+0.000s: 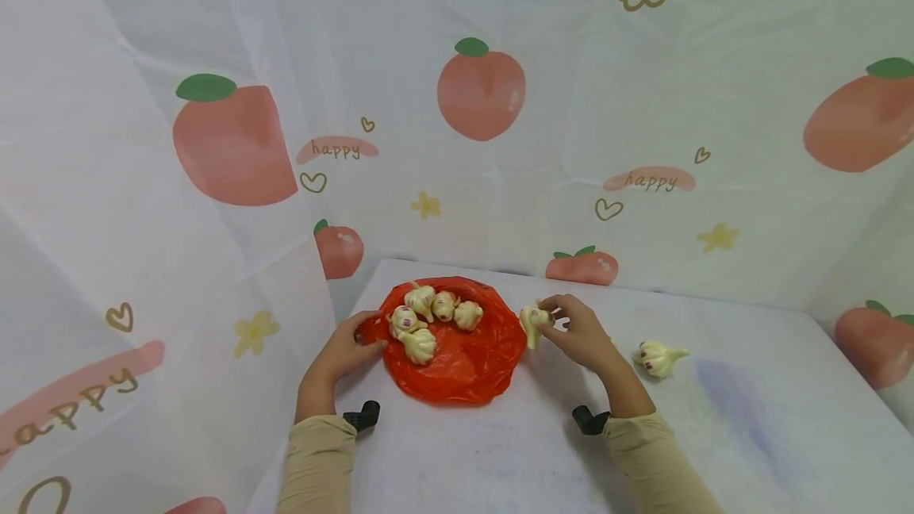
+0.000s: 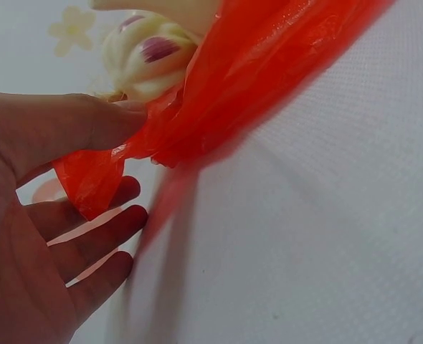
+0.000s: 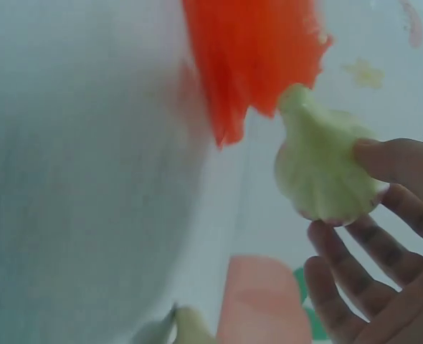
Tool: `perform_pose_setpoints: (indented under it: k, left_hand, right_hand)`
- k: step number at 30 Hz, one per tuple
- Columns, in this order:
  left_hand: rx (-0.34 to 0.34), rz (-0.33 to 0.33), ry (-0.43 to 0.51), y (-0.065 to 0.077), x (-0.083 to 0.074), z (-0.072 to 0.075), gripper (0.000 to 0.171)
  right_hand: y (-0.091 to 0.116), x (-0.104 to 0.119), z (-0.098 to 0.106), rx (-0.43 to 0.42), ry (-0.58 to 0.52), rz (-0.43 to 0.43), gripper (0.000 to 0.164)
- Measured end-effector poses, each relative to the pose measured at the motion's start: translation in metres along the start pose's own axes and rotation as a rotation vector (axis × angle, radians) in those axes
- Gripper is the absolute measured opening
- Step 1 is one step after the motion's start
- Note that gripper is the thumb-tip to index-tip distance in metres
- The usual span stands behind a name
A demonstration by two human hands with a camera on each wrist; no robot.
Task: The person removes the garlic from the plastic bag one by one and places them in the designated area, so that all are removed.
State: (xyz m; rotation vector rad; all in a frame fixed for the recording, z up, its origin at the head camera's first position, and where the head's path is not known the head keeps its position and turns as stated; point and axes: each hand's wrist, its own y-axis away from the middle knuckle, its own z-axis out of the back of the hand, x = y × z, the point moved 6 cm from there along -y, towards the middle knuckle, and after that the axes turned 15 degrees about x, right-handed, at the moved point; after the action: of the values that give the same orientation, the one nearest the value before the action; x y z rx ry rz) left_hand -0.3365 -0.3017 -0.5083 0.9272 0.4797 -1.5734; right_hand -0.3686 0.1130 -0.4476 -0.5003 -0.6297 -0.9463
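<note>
At lower centre, the left hand (image 1: 347, 350), loosely spread, pinches a crinkled red bag (image 1: 457, 363) holding 5 garlic bulbs (image 1: 420, 347); the right hand (image 1: 583, 335), half-curled, grips 1 creamy, purple-flecked bulb (image 1: 531, 325).

White tabletop (image 1: 485, 458): A finely textured surface bears a bluish-purple patch (image 1: 739, 419) on its right side.
Red plastic bag (image 1: 457, 393): Crinkled and spread wide, it sits mouth up toward the tabletop's left side, near the far edge.
Garlic bulb (image 1: 655, 360): Pale, flecked with purple, it lies well apart to the bag's right, stem pointing right.
</note>
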Motion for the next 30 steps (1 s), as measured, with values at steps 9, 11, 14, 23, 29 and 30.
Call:
perform_pose_setpoints:
  k: [9, 11, 14, 23, 29, 30]
  left_hand:
    - [-0.001, -0.013, 0.004, 0.000, -0.001, 0.001, 0.058]
    - [-0.002, -0.027, 0.009, 0.001, -0.002, 0.001, 0.058]
    - [-0.004, -0.045, 0.006, 0.001, -0.003, 0.001, 0.058]
    - [-0.003, -0.031, 0.010, 0.001, -0.003, 0.002, 0.059]
    - [-0.002, -0.009, 0.005, 0.002, -0.003, 0.001, 0.059]
    - [0.000, -0.011, 0.004, 0.002, -0.002, 0.000, 0.059]
  right_hand:
    - [0.011, -0.015, 0.002, 0.072, 0.063, -0.032, 0.025]
    - [0.012, -0.017, 0.001, 0.085, 0.069, -0.041, 0.026]
    - [0.012, -0.020, 0.000, 0.107, 0.083, -0.048, 0.026]
    - [0.011, -0.024, -0.002, 0.160, 0.086, -0.081, 0.027]
    - [0.010, -0.023, -0.003, 0.144, 0.108, -0.084, 0.029]
    - [0.010, -0.023, -0.002, 0.138, 0.114, -0.082, 0.029]
